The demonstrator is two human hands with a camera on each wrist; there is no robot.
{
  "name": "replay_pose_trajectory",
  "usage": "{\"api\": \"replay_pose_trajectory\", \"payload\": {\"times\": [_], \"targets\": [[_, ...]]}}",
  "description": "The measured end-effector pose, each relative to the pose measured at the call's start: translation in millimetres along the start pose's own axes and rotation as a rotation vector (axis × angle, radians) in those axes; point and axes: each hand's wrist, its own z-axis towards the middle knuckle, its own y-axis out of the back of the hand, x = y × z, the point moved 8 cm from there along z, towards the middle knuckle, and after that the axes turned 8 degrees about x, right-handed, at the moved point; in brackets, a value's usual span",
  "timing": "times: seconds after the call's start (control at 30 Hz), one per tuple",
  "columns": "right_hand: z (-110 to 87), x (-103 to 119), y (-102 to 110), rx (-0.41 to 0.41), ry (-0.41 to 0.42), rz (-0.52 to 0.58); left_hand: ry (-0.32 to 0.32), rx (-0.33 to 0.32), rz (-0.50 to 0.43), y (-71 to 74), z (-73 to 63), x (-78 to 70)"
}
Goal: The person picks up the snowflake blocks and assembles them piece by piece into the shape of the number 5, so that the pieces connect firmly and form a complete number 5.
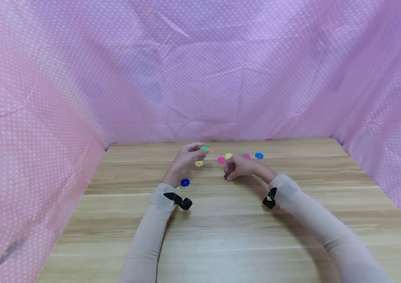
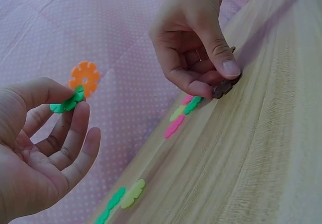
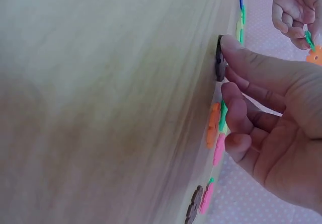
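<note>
My left hand (image 1: 185, 158) is raised over the far part of the table. Between thumb and fingers it pinches a green notched plastic disc (image 2: 65, 104). An orange notched disc (image 2: 84, 77) is slotted into the green one, standing at an angle to it. To the right, my right hand (image 1: 241, 166) is low at the tabletop, pinching a brown notched disc (image 2: 224, 87) between thumb and fingertips. In the right wrist view the thumb lies on the edge of this brown disc (image 3: 220, 59), and the other fingers are curled.
On the wooden table (image 1: 200, 228) lie loose discs: dark blue (image 1: 185, 182) by the left wrist, yellow (image 1: 199, 164), pink (image 1: 221, 160) and light blue (image 1: 259, 155). Another brown disc (image 3: 193, 206) and an orange one (image 3: 213, 126) lie near the right hand. Pink dotted cloth (image 1: 200, 86) surrounds the table.
</note>
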Motion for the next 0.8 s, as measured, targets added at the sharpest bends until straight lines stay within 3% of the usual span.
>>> {"api": "replay_pose_trajectory", "payload": {"times": [0.23,0.33,0.5,0.67,0.8], "targets": [[-0.7,2.2,-0.5,0.009,-0.004,0.033,0.009,0.014,0.035,-1.0,3.3,1.4],[0.6,1.4,1.8,-0.023,0.01,0.077,0.003,0.022,0.06,0.0,3.5,1.7],[1.4,-3.1,20.5,-0.184,0.023,0.159,-0.005,0.026,0.057,2.1,2.0,0.3],[-3.1,-2.8,41.8,-0.358,0.047,0.31,-0.005,0.026,0.024,0.9,0.6,0.6],[-3.2,-5.5,48.4,-0.436,0.073,0.405,0.001,0.02,0.041,-0.1,-0.5,1.4]]}}
